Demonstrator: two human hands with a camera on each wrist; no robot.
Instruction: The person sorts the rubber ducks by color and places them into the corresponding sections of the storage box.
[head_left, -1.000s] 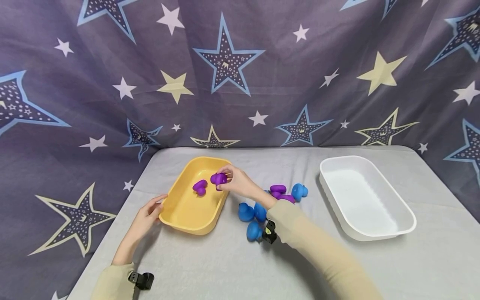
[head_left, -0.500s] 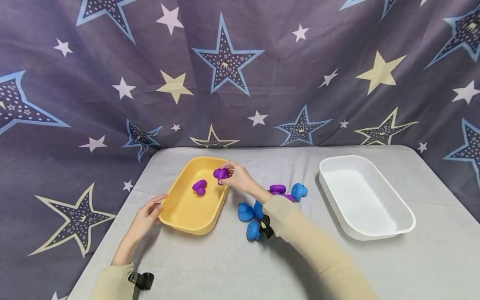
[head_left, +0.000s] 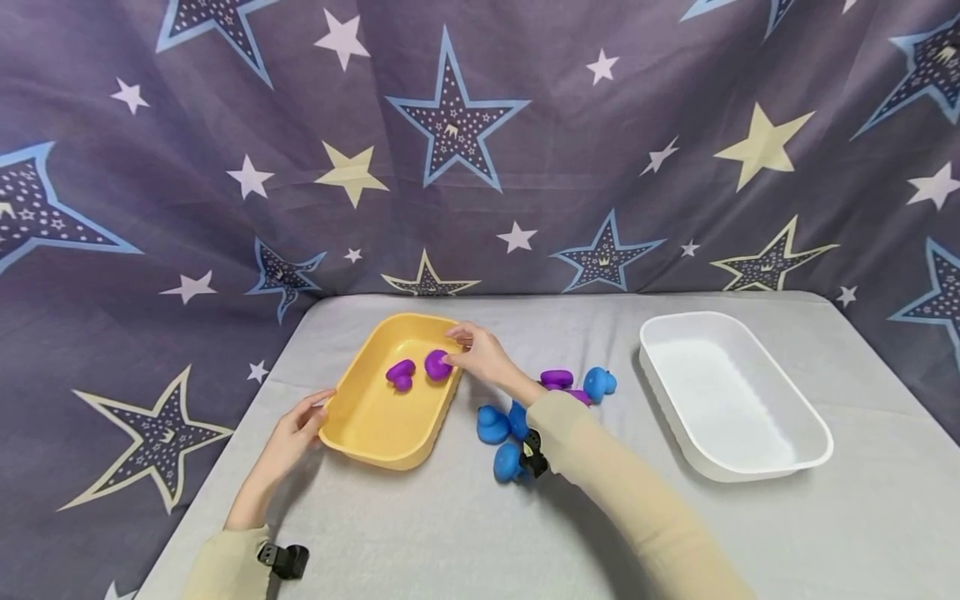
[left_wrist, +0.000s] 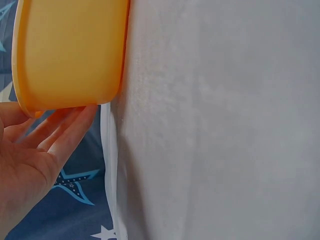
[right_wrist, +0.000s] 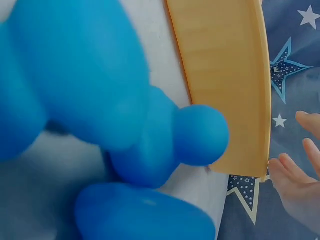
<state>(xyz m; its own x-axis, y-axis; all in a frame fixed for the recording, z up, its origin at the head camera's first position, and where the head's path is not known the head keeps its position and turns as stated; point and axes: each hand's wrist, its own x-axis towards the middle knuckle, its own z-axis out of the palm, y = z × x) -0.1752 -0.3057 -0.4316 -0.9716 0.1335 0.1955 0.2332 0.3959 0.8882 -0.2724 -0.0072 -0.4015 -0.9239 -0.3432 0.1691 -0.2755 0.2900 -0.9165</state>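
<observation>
Two purple rubber ducks lie in the yellow tray [head_left: 367, 446]: one duck [head_left: 402, 374] near the middle, the other duck [head_left: 437, 365] by the right wall. My right hand [head_left: 483, 357] is over the tray's right rim with its fingers spread; the thumb tip is close to the second duck, and whether they touch is unclear. In the right wrist view the fingers [right_wrist: 287, 172] stand apart, and the tray wall hides the ducks. My left hand [head_left: 288, 433] rests its extended fingers [left_wrist: 70, 132] against the tray's left outer side.
Several blue rubber ducks [head_left: 492, 425] lie right of the yellow tray, partly under my right forearm. Purple ducks [head_left: 557, 379] lie behind them beside another blue duck [head_left: 598, 383]. A white tray [head_left: 697, 462] stands at the right. A starry cloth [head_left: 480, 225] hangs behind the table.
My right hand has moved slightly right to the rim and let go of the purple duck, which now lies in the yellow tray. The left hand stays where it was.
</observation>
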